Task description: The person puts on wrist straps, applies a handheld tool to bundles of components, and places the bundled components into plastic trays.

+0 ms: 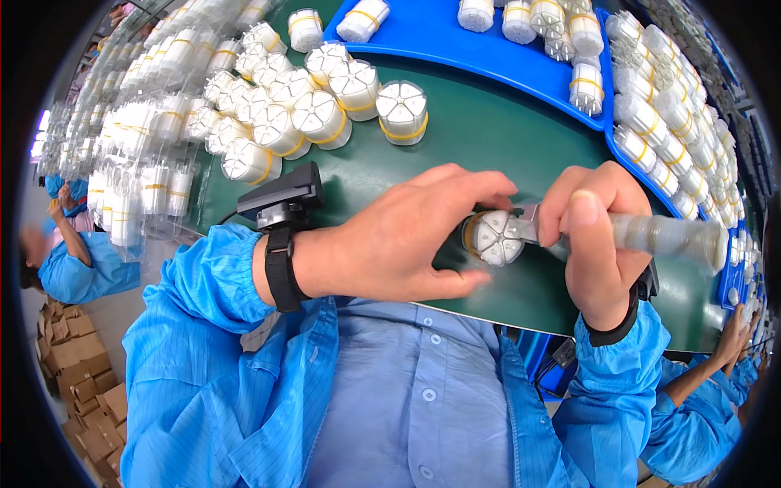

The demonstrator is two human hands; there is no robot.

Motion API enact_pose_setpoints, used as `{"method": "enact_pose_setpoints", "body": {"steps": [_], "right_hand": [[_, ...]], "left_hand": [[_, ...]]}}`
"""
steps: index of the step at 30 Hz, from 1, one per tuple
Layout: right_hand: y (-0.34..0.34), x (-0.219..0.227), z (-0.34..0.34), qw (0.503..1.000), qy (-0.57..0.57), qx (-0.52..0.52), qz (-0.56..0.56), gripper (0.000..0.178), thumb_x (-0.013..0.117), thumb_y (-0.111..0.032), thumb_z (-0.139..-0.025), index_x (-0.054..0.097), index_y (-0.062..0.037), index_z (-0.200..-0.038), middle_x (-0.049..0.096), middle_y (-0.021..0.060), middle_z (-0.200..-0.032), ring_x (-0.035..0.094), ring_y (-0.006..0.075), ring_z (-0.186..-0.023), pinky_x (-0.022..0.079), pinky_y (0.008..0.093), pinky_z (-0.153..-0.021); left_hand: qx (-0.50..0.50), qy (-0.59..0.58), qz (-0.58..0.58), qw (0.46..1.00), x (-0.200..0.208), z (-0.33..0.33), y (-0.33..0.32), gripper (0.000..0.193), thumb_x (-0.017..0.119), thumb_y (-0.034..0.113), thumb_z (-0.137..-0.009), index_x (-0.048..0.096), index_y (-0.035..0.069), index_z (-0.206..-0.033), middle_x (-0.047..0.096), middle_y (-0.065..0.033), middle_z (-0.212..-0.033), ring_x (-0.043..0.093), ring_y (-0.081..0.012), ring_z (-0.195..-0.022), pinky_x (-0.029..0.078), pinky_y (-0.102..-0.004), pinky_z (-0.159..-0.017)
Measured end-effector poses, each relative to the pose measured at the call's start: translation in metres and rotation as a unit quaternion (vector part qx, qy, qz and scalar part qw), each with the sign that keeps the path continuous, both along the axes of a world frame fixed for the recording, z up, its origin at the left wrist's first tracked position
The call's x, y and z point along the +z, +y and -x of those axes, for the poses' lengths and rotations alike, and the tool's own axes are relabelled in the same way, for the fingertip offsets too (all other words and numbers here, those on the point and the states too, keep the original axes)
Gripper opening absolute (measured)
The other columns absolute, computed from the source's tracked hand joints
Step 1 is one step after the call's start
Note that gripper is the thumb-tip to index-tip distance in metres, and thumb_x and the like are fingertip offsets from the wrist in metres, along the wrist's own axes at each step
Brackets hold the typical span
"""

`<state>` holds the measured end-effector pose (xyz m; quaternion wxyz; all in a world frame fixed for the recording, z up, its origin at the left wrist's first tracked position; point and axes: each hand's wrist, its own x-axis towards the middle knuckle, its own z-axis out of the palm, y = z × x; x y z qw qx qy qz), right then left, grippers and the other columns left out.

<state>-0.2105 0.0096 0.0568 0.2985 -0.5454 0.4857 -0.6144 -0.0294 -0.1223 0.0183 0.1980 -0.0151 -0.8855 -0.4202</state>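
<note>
While gripping a long, pale-handled tool (671, 237) (by the look of it, pretty blurry) in the right hand (600, 256), right of centre in the frame, holding the left hand (399, 232) open, thumb and fingers spread in a C around the round white bundle (495, 241). Bundle just right of the middle of the frame, over the green table (455, 163), wedge-patterned end facing up. Can't tell whether touched by the left fingers, or whether resting or lifted. Step in hand, at a guess: putting the tool to the bundle, flat metal end right by the bundle's edge. For the next move, probably best to snug the left thumb and fingers in for steadiness and line the tool up straight. Plenty more white bundles (319, 114) at upper left of the frame, others in the blue tray (435, 28) along the top.
</note>
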Motion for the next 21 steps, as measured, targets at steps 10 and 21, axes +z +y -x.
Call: {"method": "enact_pose_setpoints", "body": {"steps": [10, 21], "right_hand": [[0.001, -0.006, 0.000, 0.999, -0.021, 0.005, 0.026, 0.019, 0.061, -0.007, -0.099, 0.051, -0.0061, -0.082, 0.060, 0.0052, -0.070, 0.047, 0.0092, -0.060, 0.038, 0.0269, -0.055], [0.001, -0.002, 0.005, 0.999, -0.023, 0.018, 0.022, 0.020, 0.058, -0.008, -0.100, 0.050, -0.0057, -0.081, 0.060, 0.0048, -0.072, 0.047, 0.0082, -0.063, 0.038, 0.0268, -0.057]], "left_hand": [[0.041, -0.005, 0.029, 0.999, 0.002, 0.001, -0.001, 0.074, 0.088, 0.014, -0.075, 0.048, 0.004, -0.135, 0.065, -0.0099, -0.115, 0.061, -0.0261, -0.101, 0.050, -0.0370, -0.084], [-0.001, -0.011, 0.010, 1.000, 0.001, 0.001, 0.000, 0.072, 0.078, 0.008, -0.078, 0.043, 0.002, -0.140, 0.067, -0.0127, -0.126, 0.059, -0.0318, -0.113, 0.045, -0.0417, -0.097]]}}
